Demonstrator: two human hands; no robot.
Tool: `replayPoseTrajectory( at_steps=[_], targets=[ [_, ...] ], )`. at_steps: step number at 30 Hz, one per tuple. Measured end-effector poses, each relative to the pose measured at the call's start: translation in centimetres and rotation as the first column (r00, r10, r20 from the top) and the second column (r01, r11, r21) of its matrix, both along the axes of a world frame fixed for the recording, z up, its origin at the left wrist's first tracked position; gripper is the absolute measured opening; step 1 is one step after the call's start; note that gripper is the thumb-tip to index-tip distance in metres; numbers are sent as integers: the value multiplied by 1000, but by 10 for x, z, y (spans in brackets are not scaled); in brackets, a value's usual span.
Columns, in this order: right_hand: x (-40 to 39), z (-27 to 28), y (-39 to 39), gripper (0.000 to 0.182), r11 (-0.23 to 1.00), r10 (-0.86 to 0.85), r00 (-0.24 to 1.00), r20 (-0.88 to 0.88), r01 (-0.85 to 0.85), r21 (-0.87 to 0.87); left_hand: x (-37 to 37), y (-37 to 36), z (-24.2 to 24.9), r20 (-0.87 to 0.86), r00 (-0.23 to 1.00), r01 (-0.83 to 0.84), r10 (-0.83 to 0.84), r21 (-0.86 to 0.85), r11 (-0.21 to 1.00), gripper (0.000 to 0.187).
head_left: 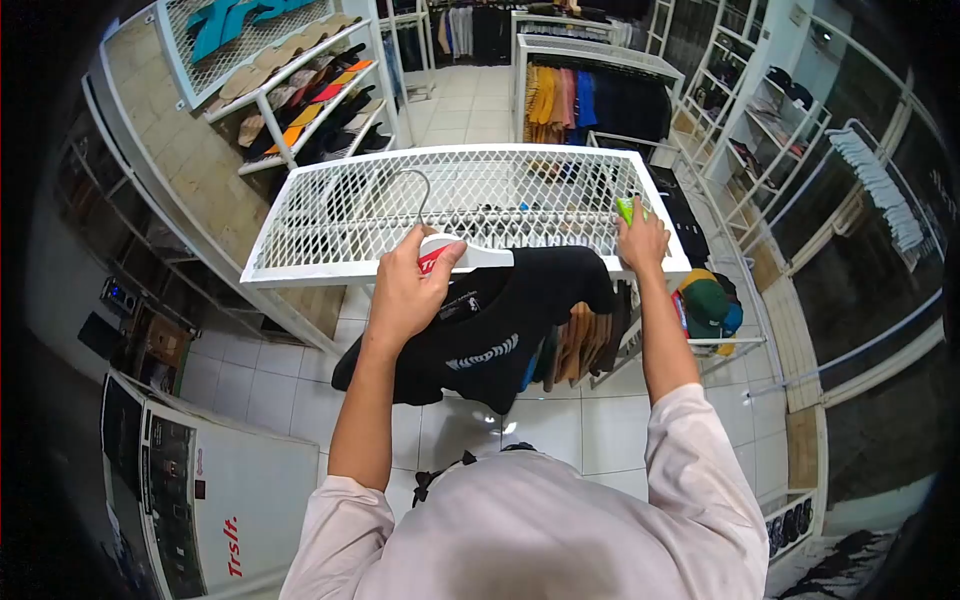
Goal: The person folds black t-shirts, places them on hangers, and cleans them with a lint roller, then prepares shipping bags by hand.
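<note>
My left hand (412, 285) is closed around the top of a white hanger (485, 257) with a red label, its metal hook pointing up. From the hanger hangs a black T-shirt (470, 335) with pale print on the chest, tilted in front of the rack. My right hand (642, 240) is closed on a small bright green item (627, 208) at the right end of the white mesh rack top (340, 265). What kind of item it is, I cannot make out, as my fingers cover most of it.
Brown and dark garments (580, 345) hang under the mesh top. Caps (706, 305) sit on a low shelf at right, and more caps (300, 115) fill the left wall shelves. A white cabinet (250, 480) stands at lower left. Another clothes rack (600, 52) is farther back.
</note>
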State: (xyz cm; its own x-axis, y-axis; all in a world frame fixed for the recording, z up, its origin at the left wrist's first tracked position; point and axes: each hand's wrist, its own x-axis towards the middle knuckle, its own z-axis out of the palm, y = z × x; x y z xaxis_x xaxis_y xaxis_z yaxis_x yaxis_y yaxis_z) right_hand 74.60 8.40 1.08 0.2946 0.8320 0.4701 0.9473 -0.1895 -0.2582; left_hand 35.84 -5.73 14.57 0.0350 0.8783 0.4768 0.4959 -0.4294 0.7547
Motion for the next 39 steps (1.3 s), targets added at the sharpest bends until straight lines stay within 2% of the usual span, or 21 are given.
replayPoseTrajectory(
  at_steps=[1, 3, 5, 9, 11, 12, 13, 14, 15, 17, 19, 21, 23, 25, 27, 29, 31, 33, 35, 37, 39],
  targets=[
    [-11, 10, -9, 65, 997, 18, 999, -26, -16, 71, -6, -2, -2, -1, 1000, -17, 17, 3, 1000, 30],
    [-58, 37, -45, 59, 901, 208, 941, -266, -79, 426, -23, -7, -8, 37, 995, -91, 91, -19, 996, 29],
    [-116, 65, -96, 59, 756, 478, 846, -237, -259, 601, -43, -14, -6, 17, 984, -174, 176, -103, 979, 30],
    [-215, 53, -168, 82, 562, 771, 630, -89, -609, 559, -73, -27, -14, 23, 974, -217, 226, -201, 955, 30],
    [-233, 32, -165, 86, 505, 796, 605, 11, -675, 537, -81, -42, -17, 145, 969, -177, 202, -173, 969, 28],
    [-230, 27, -153, 87, 512, 752, 656, 68, -646, 567, -85, -51, -11, 173, 960, -184, 221, -209, 961, 27],
    [-226, 22, -141, 85, 577, 693, 721, -2, -553, 600, -93, -58, -12, 166, 958, -199, 235, -208, 958, 27],
    [-220, 17, -133, 76, 716, 586, 798, -145, -426, 553, -103, -65, -12, 141, 940, -273, 310, -233, 934, 30],
    [-212, 16, -124, 66, 800, 523, 800, -294, -340, 494, -113, -73, -13, 117, 916, -345, 384, -260, 902, 33],
    [-190, 0, -107, 61, 857, 452, 800, -395, -267, 441, -124, -89, -16, 207, 902, -315, 379, -287, 905, 32],
    [-199, 20, -124, 63, 723, 560, 775, -292, -286, 628, -130, -93, -20, 188, 896, -363, 402, -208, 908, 31],
    [-227, 46, -160, 68, 687, 643, 729, -237, -411, 600, -129, -97, -21, 203, 898, -345, 389, -221, 912, 31],
    [-262, 52, -184, 74, 530, 788, 607, -104, -582, 617, -128, -98, -20, 230, 900, -315, 370, -246, 917, 31],
    [-282, 44, -190, 80, 481, 839, 542, -45, -701, 526, -127, -99, -20, 238, 908, -287, 344, -243, 926, 31],
    [-280, 18, -163, 77, 565, 733, 679, -49, -566, 600, -138, -103, -23, 239, 913, -272, 330, -243, 931, 31],
    [-268, 7, -142, 68, 796, 540, 769, -344, -332, 507, -156, -107, -31, 184, 908, -349, 375, -161, 923, 30],
    [-256, 8, -141, 61, 840, 459, 791, -404, -240, 486, -166, -119, -27, 226, 904, -317, 364, -220, 923, 29],
    [-265, 20, -160, 63, 800, 513, 750, -418, -241, 549, -172, -124, -25, 230, 898, -325, 375, -230, 918, 28],
    [-295, 35, -192, 67, 663, 658, 724, -205, -430, 613, -172, -125, -21, 237, 908, -292, 346, -235, 927, 28],
    [-324, 41, -217, 70, 536, 792, 602, -106, -601, 593, -169, -126, -19, 239, 922, -248, 305, -238, 939, 28],
    [-332, 22, -212, 74, 530, 807, 580, -110, -630, 568, -172, -127, -16, 185, 944, -240, 272, -179, 954, 29]
  ],
)
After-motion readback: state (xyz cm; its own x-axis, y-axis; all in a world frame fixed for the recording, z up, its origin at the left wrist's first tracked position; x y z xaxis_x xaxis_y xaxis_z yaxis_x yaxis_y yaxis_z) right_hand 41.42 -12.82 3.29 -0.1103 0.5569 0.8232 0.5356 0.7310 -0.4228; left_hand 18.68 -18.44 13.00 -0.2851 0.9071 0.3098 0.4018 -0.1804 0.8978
